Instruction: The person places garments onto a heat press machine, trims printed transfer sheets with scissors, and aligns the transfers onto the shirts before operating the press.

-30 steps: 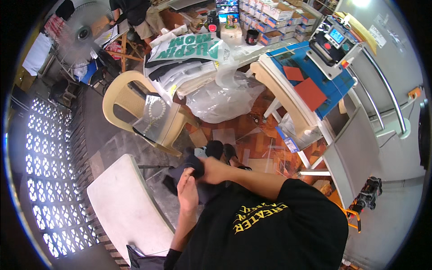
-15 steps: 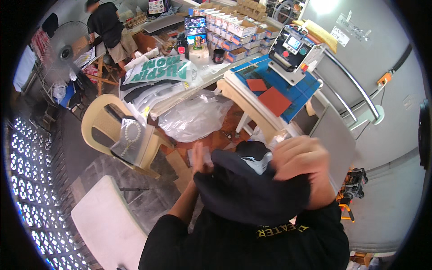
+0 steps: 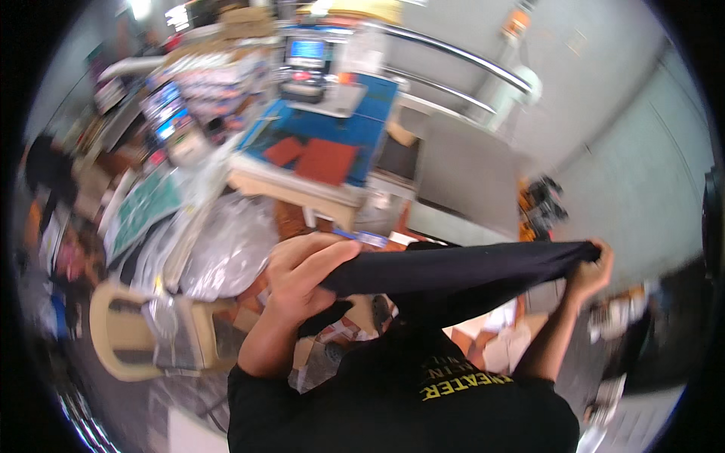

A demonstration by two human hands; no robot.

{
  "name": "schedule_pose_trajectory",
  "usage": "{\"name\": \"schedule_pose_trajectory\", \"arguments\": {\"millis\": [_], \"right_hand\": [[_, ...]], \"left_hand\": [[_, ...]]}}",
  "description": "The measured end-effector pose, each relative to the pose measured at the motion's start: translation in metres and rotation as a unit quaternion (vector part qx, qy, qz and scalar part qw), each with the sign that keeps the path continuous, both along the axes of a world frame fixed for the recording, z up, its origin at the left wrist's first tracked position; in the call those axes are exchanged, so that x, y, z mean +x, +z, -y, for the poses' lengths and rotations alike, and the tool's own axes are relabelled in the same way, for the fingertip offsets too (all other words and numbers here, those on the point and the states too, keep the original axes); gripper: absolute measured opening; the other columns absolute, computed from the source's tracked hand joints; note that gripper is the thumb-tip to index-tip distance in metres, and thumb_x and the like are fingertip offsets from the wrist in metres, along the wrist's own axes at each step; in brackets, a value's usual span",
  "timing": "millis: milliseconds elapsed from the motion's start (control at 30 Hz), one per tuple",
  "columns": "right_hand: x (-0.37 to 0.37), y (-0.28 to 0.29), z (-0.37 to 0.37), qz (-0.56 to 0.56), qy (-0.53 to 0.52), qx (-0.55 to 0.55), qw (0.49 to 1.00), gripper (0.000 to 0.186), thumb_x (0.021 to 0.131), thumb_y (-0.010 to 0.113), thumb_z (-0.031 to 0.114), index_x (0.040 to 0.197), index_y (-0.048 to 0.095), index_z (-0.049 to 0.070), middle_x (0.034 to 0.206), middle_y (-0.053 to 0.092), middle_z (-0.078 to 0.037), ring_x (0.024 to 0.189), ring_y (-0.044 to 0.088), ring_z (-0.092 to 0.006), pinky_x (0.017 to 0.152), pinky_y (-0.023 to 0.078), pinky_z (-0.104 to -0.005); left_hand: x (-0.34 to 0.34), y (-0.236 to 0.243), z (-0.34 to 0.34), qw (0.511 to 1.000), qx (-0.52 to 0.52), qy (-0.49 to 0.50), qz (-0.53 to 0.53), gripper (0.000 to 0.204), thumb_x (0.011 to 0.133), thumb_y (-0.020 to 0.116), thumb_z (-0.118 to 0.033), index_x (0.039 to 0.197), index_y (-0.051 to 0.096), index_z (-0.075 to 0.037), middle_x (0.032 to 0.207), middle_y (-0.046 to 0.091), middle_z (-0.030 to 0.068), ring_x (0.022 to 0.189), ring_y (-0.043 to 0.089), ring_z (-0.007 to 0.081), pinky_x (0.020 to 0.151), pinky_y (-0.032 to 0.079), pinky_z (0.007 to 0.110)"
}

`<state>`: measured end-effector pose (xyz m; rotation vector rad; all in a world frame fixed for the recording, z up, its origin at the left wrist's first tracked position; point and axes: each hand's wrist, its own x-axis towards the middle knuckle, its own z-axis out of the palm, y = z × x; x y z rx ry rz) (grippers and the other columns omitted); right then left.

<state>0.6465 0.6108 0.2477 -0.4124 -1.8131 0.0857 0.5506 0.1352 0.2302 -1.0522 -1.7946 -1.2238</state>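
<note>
A black cloth garment (image 3: 453,272) is stretched sideways in front of my chest; its exact kind I cannot make out. At its left end, the fingers and thumb of my left hand (image 3: 306,272) pinch the fabric. My right hand (image 3: 590,273) grips the bunched right end, with the arm reaching out to the side. The garment sags between the two hands, and its lower part merges with my black shirt (image 3: 393,400).
A small machine with a screen (image 3: 306,68) stands on a blue-topped table (image 3: 370,113) with red sheets (image 3: 326,161). Nearby are a beige plastic chair (image 3: 113,325), clear plastic wrapping (image 3: 234,241), a grey panel (image 3: 468,174) and floor boxes (image 3: 517,343).
My view has swung to the right. The garment has gone from a loose bunch between my hands to a stretched strip, with my right hand farther out and the white print out of sight.
</note>
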Motion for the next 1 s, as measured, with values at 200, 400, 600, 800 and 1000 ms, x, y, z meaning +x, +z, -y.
{"name": "schedule_pose_trajectory", "arguments": {"millis": [200, 400, 600, 800, 1000], "right_hand": [[-0.004, -0.071, -0.113, 0.009, -0.070, -0.124, 0.990, 0.015, 0.074, 0.057, 0.001, 0.086, 0.066, 0.003, 0.072, 0.062, -0.009, 0.070, 0.060, -0.0209, 0.067, 0.048, -0.0320], [-0.040, 0.022, -0.196, -0.021, 0.082, -0.037, 0.996, 0.021, 0.077, 0.057, 0.019, 0.079, 0.065, 0.000, 0.069, 0.059, -0.004, 0.067, 0.056, -0.0137, 0.062, 0.043, -0.0285], [-0.231, 0.075, -0.290, 0.064, 0.025, -0.056, 0.996, 0.025, 0.085, 0.057, 0.020, 0.098, 0.070, 0.003, 0.091, 0.070, -0.016, 0.090, 0.068, -0.0259, 0.084, 0.050, -0.0347], [-0.418, -0.048, -0.362, 0.417, -0.091, -0.135, 0.894, 0.031, 0.087, 0.058, 0.028, 0.111, 0.073, 0.015, 0.116, 0.067, -0.017, 0.110, 0.064, -0.0360, 0.096, 0.051, -0.0425], [-0.475, -0.212, -0.395, 0.219, 0.084, -0.665, 0.709, 0.028, 0.093, 0.053, 0.017, 0.106, 0.067, -0.003, 0.082, 0.072, -0.015, 0.062, 0.071, -0.0263, 0.077, 0.059, -0.0378]], "left_hand": [[-0.046, 0.002, -0.088, 0.998, -0.050, -0.037, 0.019, 0.032, 0.069, 0.073, -0.008, 0.100, 0.070, -0.001, 0.081, 0.071, 0.0125, 0.071, 0.069, 0.0273, 0.065, 0.052, 0.034], [-0.149, 0.053, -0.137, 0.995, -0.010, 0.044, 0.087, 0.033, 0.071, 0.073, -0.018, 0.098, 0.071, 0.000, 0.093, 0.071, 0.0119, 0.085, 0.068, 0.0223, 0.079, 0.051, 0.032], [-0.348, 0.093, -0.258, 0.980, -0.063, 0.165, 0.088, 0.029, 0.081, 0.060, -0.006, 0.108, 0.070, -0.002, 0.101, 0.072, 0.0117, 0.096, 0.067, 0.0176, 0.090, 0.048, 0.029], [-0.536, -0.038, -0.381, 0.908, -0.282, 0.307, 0.038, 0.026, 0.084, 0.064, -0.027, 0.096, 0.073, -0.006, 0.098, 0.065, 0.0190, 0.091, 0.065, 0.0382, 0.085, 0.050, 0.047], [-0.590, -0.175, -0.449, 0.813, -0.340, 0.335, 0.333, 0.031, 0.081, 0.062, -0.025, 0.100, 0.072, -0.003, 0.102, 0.071, 0.0215, 0.097, 0.068, 0.0369, 0.086, 0.052, 0.047]]}}
